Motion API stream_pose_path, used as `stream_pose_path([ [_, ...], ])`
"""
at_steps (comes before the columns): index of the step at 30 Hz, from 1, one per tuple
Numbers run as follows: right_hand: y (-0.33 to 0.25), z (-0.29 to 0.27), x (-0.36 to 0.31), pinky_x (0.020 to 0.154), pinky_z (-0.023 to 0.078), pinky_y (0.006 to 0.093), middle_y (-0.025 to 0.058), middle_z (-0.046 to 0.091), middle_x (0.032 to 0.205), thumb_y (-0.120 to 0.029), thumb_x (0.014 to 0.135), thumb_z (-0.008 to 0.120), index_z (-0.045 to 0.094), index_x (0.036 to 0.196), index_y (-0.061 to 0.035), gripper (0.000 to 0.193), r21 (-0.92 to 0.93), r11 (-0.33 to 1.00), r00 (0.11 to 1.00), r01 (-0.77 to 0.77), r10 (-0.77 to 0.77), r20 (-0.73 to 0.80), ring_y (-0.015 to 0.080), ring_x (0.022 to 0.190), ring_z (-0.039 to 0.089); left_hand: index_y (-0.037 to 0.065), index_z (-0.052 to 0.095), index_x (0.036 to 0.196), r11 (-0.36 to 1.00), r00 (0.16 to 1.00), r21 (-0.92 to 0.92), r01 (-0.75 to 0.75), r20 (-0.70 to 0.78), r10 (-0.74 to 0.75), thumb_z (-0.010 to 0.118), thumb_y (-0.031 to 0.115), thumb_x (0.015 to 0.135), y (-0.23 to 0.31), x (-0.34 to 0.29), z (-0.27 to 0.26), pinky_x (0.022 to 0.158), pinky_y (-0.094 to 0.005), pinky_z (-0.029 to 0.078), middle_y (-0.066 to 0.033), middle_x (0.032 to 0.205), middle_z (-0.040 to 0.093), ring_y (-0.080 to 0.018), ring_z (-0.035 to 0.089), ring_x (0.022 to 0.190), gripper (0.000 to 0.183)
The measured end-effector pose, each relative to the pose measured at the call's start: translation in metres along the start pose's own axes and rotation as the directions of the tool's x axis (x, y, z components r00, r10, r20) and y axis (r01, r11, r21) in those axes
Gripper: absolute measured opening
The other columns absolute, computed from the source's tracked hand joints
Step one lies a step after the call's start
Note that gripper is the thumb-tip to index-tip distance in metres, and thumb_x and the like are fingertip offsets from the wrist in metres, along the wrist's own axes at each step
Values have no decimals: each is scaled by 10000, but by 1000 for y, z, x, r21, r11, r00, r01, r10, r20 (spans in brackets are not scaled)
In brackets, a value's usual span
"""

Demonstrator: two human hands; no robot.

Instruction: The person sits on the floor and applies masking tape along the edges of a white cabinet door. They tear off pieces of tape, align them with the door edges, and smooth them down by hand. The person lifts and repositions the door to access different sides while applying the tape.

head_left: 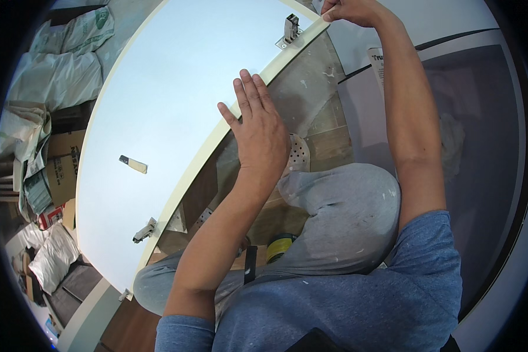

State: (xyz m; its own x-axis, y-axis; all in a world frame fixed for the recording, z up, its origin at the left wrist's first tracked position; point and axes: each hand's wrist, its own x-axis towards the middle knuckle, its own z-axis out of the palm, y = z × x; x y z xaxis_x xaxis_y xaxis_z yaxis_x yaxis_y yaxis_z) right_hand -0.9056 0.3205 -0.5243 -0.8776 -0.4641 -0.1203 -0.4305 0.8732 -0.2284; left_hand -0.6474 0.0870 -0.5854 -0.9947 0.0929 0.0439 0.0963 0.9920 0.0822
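A big white door panel stretches across the left and middle of the head view, with a cream strip like masking tape along its edges. My left hand lies open on the strip at the near edge, its fingers spread over the panel. At the upper right, my right hand is closed, fingertips pinched on the strip at the panel's corner. Metal hinges sit near this edge: one hinge close to my right hand, another hinge at the lower left. A small flat tool with a dark end rests on the panel.
Plastic bags and cardboard are piled left of the panel. My bent knee is below it, beside a yellow-green round object on the floor. Along the right stands a large grey-purple panel with a pale frame.
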Motion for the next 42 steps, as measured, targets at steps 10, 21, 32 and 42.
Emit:
stream_pose_path([
  [10, 4, 3, 3, 734, 538, 440, 157, 751, 858, -368, 719, 819, 794, 878, -87, 324, -44, 999, 1000, 30, -30, -8, 328, 828, 720, -129, 140, 1586, 999, 999, 45, 6, 44, -8, 593, 165, 908, 0, 0, 0, 1215, -703, 113, -303, 1690, 82, -421, 84, 1591, 868],
  [21, 7, 7, 2, 755, 546, 432, 152, 758, 880, -375, 713, 829, 796, 886, -88, 337, -22, 999, 998, 30, -31, -58, 326, 851, 725, -138, 139, 1584, 999, 999, 47, 5, 43, -7, 583, 152, 908, 1, 0, 0, 1210, -711, 110, -311, 1686, 88, -429, 80, 1590, 859],
  [32, -12, -4, 0, 751, 547, 431, 137, 754, 813, -393, 691, 822, 794, 823, -106, 317, -83, 989, 992, -122, 125, 35, 304, 818, 727, -83, 169, 1601, 999, 1000, -33, -9, 9, 9, 539, 65, 877, 4, 6, -1, 1211, -719, 94, -262, 1703, 104, -422, 86, 1591, 826],
  [42, 15, 14, 10, 825, 558, 382, 131, 777, 876, -258, 680, 831, 824, 990, -104, 346, 248, 969, 999, -24, 12, 51, 265, 841, 719, 65, 225, 1644, 991, 990, -43, -129, -67, 126, 519, 81, 936, 22, 57, 10, 1203, -723, 106, -175, 1724, 154, -337, 134, 1601, 766],
])
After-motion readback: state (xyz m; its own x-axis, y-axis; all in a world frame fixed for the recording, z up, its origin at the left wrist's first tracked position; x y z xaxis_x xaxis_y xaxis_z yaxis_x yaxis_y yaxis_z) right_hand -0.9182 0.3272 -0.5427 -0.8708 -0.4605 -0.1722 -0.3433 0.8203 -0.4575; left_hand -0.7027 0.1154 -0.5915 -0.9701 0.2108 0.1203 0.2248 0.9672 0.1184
